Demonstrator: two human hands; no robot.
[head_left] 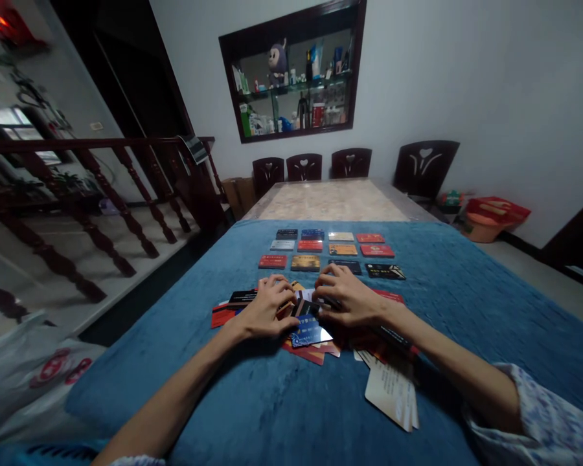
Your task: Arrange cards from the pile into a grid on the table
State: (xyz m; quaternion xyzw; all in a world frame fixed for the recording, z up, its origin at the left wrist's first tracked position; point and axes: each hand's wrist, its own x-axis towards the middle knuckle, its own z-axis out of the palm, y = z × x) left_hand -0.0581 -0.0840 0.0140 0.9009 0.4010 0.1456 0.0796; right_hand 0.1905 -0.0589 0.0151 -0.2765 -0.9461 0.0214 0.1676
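A loose heap of cards lies on the blue cloth, with a blue card on top at its near middle. My left hand rests on the left part of the heap, fingers curled over the cards, thumb by the blue card. On the right part lies my right hand, its fingers bent down around dark cards; what they grip is hard to make out. White cards fan out toward me below my right wrist. Beyond the hands, cards stand in three rows, among them a gold one and a black one.
The marble-patterned tabletop shows past the cloth, with dark chairs around its far end. White plastic bags sit at the lower left, near a wooden railing. An orange bin stands at the right.
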